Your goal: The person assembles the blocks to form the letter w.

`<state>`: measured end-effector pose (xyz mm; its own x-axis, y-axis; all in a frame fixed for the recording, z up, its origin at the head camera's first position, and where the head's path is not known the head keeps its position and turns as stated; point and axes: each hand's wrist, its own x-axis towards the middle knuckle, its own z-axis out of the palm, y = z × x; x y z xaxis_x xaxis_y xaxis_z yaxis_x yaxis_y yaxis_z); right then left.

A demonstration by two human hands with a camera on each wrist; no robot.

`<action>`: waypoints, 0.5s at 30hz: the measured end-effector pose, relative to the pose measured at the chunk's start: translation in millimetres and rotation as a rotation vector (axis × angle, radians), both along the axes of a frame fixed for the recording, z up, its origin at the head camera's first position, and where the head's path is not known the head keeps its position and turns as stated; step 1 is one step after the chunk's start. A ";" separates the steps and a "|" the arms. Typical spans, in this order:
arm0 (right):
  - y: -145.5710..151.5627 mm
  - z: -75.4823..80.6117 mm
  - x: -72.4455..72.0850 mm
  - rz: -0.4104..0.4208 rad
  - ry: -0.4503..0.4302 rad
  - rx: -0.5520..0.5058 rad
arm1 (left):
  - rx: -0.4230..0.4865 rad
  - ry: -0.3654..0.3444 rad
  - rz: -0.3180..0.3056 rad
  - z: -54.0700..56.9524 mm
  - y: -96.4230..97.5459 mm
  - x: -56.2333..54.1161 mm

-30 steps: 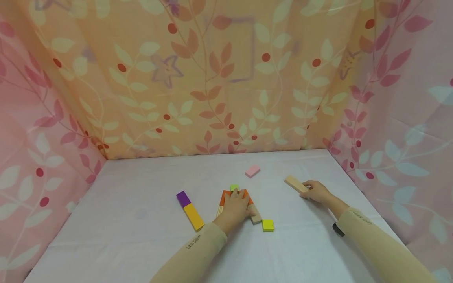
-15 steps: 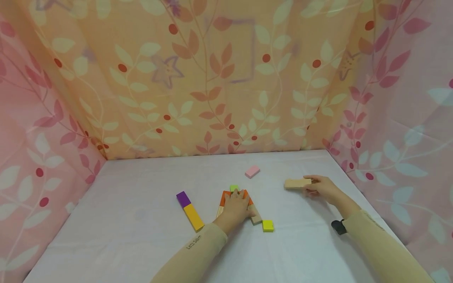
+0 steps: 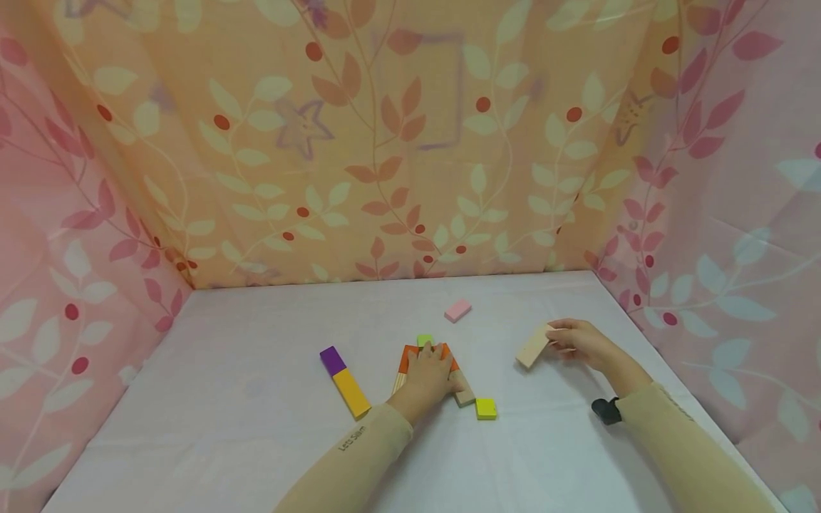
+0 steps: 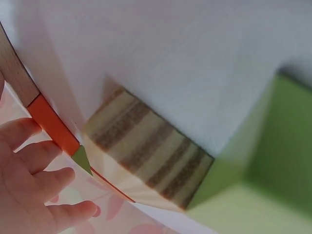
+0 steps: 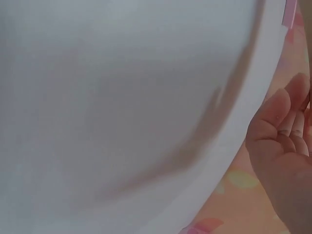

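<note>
In the head view my right hand (image 3: 582, 345) pinches one end of a plain wooden block (image 3: 534, 347), slanting down to the left at the table's right side. My left hand (image 3: 423, 377) rests with spread fingers over a group of blocks at mid-table. Around it show two orange blocks, one on the left (image 3: 407, 358) and one on the right (image 3: 447, 352), a light green block (image 3: 425, 340) and a greyish wooden block (image 3: 463, 392). The left wrist view shows a brown-striped block (image 4: 148, 146) and the fingertips at an orange block (image 4: 54, 124). The palm hides part of the group.
A yellow square block (image 3: 486, 409) lies right of the group. Purple (image 3: 332, 360) and amber (image 3: 350, 393) blocks lie end to end on the left. Farther back is a pink block (image 3: 458, 310). Floral cloth walls (image 3: 410, 178) enclose the white table (image 3: 244, 442).
My right hand has turned the plain wooden block, so its free end has swung from pointing back-left to pointing front-left. My left hand and the other blocks have stayed in place.
</note>
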<state>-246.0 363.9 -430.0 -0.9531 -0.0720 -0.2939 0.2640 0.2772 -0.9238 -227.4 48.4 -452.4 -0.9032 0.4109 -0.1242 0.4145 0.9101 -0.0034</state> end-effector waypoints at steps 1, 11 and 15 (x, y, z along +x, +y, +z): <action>-1.8 -0.4 -0.4 0.000 -0.006 0.003 | 0.002 0.000 0.001 0.1 0.1 0.2; -24.9 -4.4 3.7 0.077 -0.054 0.053 | 0.010 0.000 0.008 -0.5 0.0 -0.5; -32.1 -10.3 2.8 0.081 -0.088 0.051 | 0.004 0.002 0.001 1.2 -0.7 0.0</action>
<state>-243.2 331.8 -440.4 -0.9152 -0.1307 -0.3812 0.3179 0.3474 -0.8822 -227.4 47.7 -451.3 -0.9038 0.4104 -0.1211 0.4135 0.9105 -0.0007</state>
